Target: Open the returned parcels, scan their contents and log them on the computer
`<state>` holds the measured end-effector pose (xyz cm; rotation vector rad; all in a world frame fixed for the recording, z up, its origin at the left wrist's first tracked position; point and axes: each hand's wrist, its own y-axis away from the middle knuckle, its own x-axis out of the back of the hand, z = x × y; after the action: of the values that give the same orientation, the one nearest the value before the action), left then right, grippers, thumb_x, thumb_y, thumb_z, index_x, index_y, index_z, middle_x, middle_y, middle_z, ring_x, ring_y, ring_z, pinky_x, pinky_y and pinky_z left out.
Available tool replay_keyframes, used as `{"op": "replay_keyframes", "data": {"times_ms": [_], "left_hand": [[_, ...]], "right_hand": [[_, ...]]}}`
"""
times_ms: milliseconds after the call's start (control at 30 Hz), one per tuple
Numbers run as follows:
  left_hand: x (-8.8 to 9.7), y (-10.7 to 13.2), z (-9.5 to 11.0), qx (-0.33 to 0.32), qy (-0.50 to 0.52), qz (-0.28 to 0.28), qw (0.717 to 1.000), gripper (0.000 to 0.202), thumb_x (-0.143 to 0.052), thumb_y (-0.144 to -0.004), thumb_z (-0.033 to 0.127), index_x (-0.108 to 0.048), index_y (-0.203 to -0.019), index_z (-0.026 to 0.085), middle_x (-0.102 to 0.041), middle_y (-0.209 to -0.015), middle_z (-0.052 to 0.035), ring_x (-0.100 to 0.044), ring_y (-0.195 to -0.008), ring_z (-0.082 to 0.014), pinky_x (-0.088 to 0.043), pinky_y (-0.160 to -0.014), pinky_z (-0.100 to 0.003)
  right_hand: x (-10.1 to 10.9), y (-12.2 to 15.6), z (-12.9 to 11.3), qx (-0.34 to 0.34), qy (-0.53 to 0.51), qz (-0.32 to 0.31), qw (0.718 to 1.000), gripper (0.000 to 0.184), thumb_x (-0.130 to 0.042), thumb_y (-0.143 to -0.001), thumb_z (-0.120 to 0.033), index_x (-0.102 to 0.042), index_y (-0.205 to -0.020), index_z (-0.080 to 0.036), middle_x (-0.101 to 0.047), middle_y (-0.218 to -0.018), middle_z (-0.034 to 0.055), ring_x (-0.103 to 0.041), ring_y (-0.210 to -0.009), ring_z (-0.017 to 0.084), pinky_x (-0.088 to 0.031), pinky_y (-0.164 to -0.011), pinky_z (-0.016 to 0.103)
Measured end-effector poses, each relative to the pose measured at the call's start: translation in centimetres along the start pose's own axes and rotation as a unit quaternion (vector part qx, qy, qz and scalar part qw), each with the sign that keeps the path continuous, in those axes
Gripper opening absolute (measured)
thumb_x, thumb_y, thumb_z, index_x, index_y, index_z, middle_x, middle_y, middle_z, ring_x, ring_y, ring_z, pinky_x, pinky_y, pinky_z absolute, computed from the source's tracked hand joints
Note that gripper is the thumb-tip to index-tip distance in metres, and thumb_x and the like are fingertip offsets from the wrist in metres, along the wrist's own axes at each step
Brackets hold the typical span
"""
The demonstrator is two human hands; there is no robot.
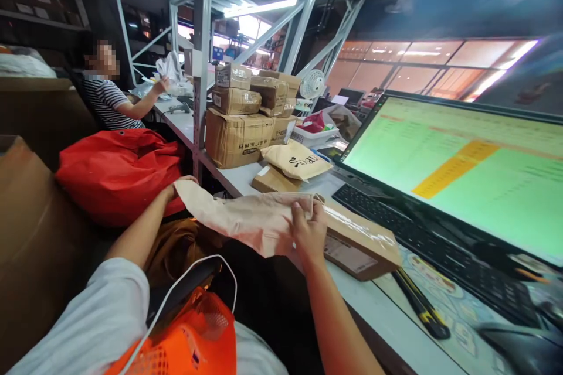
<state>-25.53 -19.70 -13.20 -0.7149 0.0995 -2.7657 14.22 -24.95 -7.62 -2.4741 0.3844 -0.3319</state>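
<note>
A limp beige bag (246,217) with creases is stretched sideways between my hands, above the desk's near edge. At its far left end, my left hand (179,186) grips it; most of those fingers are hidden behind the material. My right hand (310,231) is closed on its right end, thumb on the near face. Just right of that hand, a long taped cardboard box (360,240) with a white label lies on the desk. Behind the bag, a beige packet with black lettering (297,160) rests on a flat brown carton (275,180).
Stacked cardboard boxes (240,137) stand beside a metal rack post (202,70). To the right are a monitor (461,170), a keyboard (422,240) and a black-and-yellow cutter (424,304). A red sack (121,176) lies left. Another person (116,99) sits further back.
</note>
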Motion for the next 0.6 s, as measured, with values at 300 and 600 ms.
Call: {"op": "replay_keyframes", "data": {"times_ms": [300, 600], "left_hand": [[4.8, -2.8, -5.2, 0.117, 0.223, 0.150, 0.956, 0.036, -0.056, -0.098, 0.052, -0.052, -0.103, 0.017, -0.065, -0.096, -0.0071, -0.066, -0.089, -0.0163, -0.053, -0.081, -0.026], [12.9, -5.2, -2.1, 0.105, 0.431, 0.369, 0.817, 0.048, -0.024, -0.110, 0.057, -0.034, -0.135, 0.017, -0.054, -0.105, -0.0021, -0.059, -0.098, -0.0120, -0.048, -0.085, -0.027]], "right_hand": [[-1.8, -0.3, 3.1, -0.006, 0.015, -0.086, 0.996, 0.032, -0.058, -0.084, -0.041, -0.062, -0.106, -0.019, -0.067, -0.089, 0.0045, -0.060, -0.082, 0.023, -0.050, -0.082, 0.038], [-2.4, 0.1, 5.5, 0.010, 0.067, -0.104, 0.992, 0.030, -0.053, -0.086, -0.037, -0.064, -0.105, -0.017, -0.065, -0.084, 0.0024, -0.056, -0.076, 0.020, -0.047, -0.077, 0.034]]}}
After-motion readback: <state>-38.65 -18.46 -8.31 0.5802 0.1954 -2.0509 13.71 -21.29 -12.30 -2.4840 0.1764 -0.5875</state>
